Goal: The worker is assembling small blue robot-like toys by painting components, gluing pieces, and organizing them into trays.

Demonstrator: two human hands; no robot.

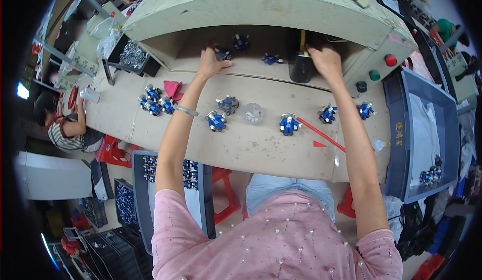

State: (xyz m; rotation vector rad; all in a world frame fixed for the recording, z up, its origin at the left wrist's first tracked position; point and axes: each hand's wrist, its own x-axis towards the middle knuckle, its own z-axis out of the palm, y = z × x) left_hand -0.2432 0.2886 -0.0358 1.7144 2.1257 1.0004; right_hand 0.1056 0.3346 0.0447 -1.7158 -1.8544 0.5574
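Observation:
My left hand [213, 65] reaches into the recess of a pale green bench unit, thumb and fingers apart. Between them is a small blue toy figure [222, 53]; I cannot tell if they touch it. My right hand [326, 62] grips the right edge of a black container [301, 69], some fingers hidden behind it. A yellow strip [303, 41] stands up from that container. Two more blue figures, one dark [241, 42] and one lying down [271, 59], are in the recess between my hands.
Blue figures [217, 121], a clear cup [253, 114], a red stick [321, 135] and a pink cloth [173, 89] lie on the table [261, 152]. A grey-blue crate [399, 129] stands right, another crate [206, 194] below left. Red and green buttons [390, 60] flank the recess.

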